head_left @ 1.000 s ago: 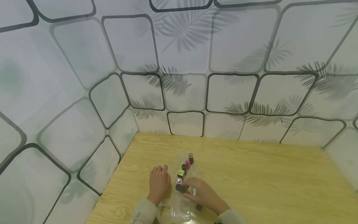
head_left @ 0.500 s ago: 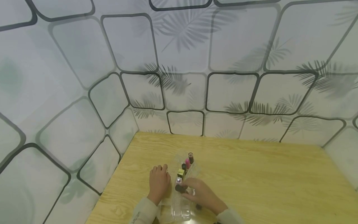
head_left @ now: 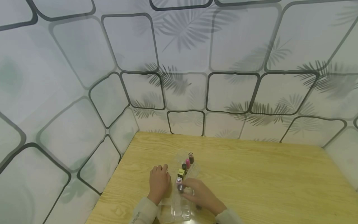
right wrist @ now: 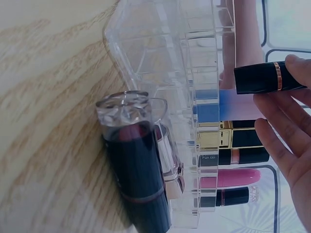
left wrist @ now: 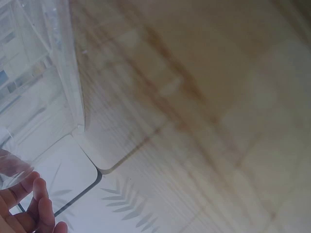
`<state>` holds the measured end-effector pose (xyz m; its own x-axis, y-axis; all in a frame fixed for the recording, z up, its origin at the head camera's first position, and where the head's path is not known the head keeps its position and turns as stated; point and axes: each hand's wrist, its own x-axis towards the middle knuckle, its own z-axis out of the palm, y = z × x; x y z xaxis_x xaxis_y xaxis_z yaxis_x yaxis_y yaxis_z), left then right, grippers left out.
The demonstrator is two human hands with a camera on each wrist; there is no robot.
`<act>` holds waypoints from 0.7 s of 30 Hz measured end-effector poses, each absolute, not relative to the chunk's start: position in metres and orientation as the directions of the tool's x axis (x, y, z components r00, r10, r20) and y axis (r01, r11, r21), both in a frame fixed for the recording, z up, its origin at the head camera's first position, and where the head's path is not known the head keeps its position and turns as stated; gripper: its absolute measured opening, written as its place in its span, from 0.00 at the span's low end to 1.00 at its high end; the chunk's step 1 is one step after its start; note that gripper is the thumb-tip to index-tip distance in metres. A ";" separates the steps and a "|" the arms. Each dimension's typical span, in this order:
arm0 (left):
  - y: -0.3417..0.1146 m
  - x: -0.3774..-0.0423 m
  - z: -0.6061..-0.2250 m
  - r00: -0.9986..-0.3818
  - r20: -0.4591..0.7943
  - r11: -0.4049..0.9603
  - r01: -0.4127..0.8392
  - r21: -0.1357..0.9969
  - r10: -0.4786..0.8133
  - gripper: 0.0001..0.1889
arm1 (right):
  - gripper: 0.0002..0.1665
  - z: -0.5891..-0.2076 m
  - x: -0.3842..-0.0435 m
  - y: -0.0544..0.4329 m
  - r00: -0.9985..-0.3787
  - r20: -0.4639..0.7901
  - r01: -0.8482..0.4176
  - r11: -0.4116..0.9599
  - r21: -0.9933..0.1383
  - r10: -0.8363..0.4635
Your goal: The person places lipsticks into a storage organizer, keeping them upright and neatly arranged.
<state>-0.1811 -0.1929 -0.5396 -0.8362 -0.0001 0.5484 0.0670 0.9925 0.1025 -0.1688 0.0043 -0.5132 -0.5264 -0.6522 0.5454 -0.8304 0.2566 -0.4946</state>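
Note:
My right hand [head_left: 202, 194] pinches a black lipstick [right wrist: 260, 77] with a rose-gold ring between thumb and fingers, over the clear plastic organizer [head_left: 179, 203]. Several lipsticks stand in the organizer's slots: a glossy pink one [right wrist: 233, 177], a black-and-gold one [right wrist: 245, 138] and a black one with a clear knobbed end [right wrist: 233, 196] among them. On the organizer's left side, my left hand [head_left: 159, 183] rests with fingers loosely bent and no lipstick in it. Its fingers [left wrist: 41, 199] lie near the clear wall in the left wrist view; whether they press it I cannot tell.
Beside the organizer's right side, a black lipstick with a clear faceted top [right wrist: 136, 165] lies on the wooden table [head_left: 260, 180]. Against it lies a silvery lipstick [right wrist: 170, 165], partly hidden. A patterned wall [head_left: 184, 93] borders the table at the back and left.
The lipstick in my right hand has turned from lying sideways to more upright, its end now facing up in the head view. My left hand has stayed in place.

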 end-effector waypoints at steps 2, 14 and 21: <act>-0.193 -0.182 -0.540 -0.836 0.549 0.993 0.067 0.102 0.000 0.10 | 0.17 -0.514 -0.169 0.003 -0.528 0.548 -0.828 0.248 -0.503 -0.649; -0.194 -0.183 -0.542 -0.834 0.551 0.993 0.065 0.103 -0.002 0.10 | 0.20 -0.521 -0.169 0.001 -0.534 0.562 -0.830 0.268 -0.488 -0.631; -0.193 -0.182 -0.541 -0.825 0.565 0.993 0.066 0.097 -0.001 0.10 | 0.19 -0.520 -0.166 -0.002 -0.566 0.534 -0.808 0.295 -0.510 -0.628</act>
<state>-0.1823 -0.1932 -0.5414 -0.8252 -0.0009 0.5648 0.0656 0.9931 0.0975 -0.1661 -0.0018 -0.5199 -0.5662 -0.6276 0.5343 -0.8081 0.2950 -0.5099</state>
